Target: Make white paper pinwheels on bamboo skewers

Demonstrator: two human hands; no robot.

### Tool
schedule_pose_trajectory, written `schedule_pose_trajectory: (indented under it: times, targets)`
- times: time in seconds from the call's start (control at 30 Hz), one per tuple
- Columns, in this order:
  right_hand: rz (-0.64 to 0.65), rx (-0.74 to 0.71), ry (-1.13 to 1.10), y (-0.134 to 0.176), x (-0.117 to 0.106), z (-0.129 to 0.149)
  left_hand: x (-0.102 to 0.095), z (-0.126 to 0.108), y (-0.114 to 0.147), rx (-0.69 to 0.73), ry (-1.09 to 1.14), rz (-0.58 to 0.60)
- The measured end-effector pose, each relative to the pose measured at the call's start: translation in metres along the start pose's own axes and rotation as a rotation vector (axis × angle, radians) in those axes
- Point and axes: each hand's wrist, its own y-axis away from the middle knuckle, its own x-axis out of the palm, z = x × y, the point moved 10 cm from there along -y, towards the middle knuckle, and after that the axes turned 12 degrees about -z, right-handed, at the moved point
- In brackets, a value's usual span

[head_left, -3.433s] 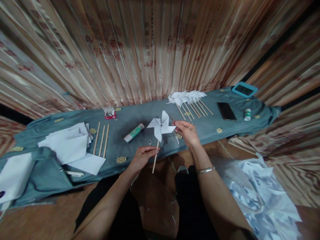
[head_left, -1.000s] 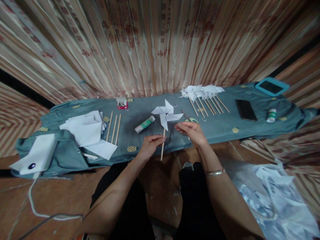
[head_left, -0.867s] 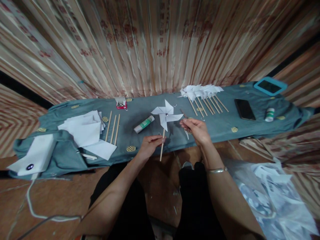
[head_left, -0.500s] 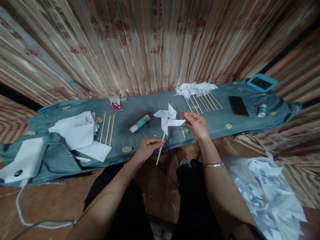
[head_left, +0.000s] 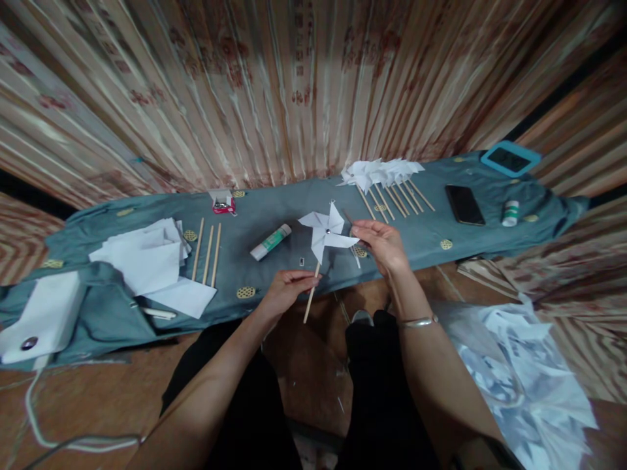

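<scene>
A white paper pinwheel (head_left: pixel 321 243) with a shiny pin at its centre stands tilted over the table's front edge. My left hand (head_left: pixel 289 290) pinches its wooden stick (head_left: pixel 309 304) below the blades, and the stick's lower end sticks out past my fingers. At the right-hand blade's tip is my right hand (head_left: pixel 385 245), thumb and fingers drawn together. Whether those fingers grip the blade or only sit beside it is unclear. A glue stick (head_left: pixel 271 242) lies to the left of the pinwheel. Thin paper strips (head_left: pixel 356 258) lie beneath the right hand.
Several finished pinwheels (head_left: pixel 385 173) lie in a row at the back. Loose sticks (head_left: pixel 208 251), stacked paper (head_left: pixel 147 258) and a red pin box (head_left: pixel 223 202) are left. Right are a phone (head_left: pixel 464 204), a blue-framed device (head_left: pixel 511 158) and another glue stick (head_left: pixel 510 213). A bag of pinwheels (head_left: pixel 529 372) sits below.
The view has shifted slightly, so most things sit a little further left. Both hands keep nearly the same pose around the pinwheel, whose blades have hardly turned.
</scene>
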Motion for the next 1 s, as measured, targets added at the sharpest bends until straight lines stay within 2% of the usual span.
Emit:
schedule_pose_trajectory:
  times: [0.37,0.63,0.83,1.0]
  targets:
    - [0.069,-0.038,0.047,0.009,0.010,0.000,-0.005,-0.003,-0.003,0.031,0.033,-0.059]
    - [0.133,0.028,0.072,0.015,0.019,-0.006,-0.009,-0.003,-0.005,0.032,0.029,-0.081]
    - [0.170,0.016,0.088,0.020,0.029,-0.009,-0.009,-0.006,-0.005,0.038,0.055,-0.092]
    - [0.185,0.060,0.068,0.028,0.038,-0.013,-0.004,-0.007,-0.006,0.025,0.088,-0.099]
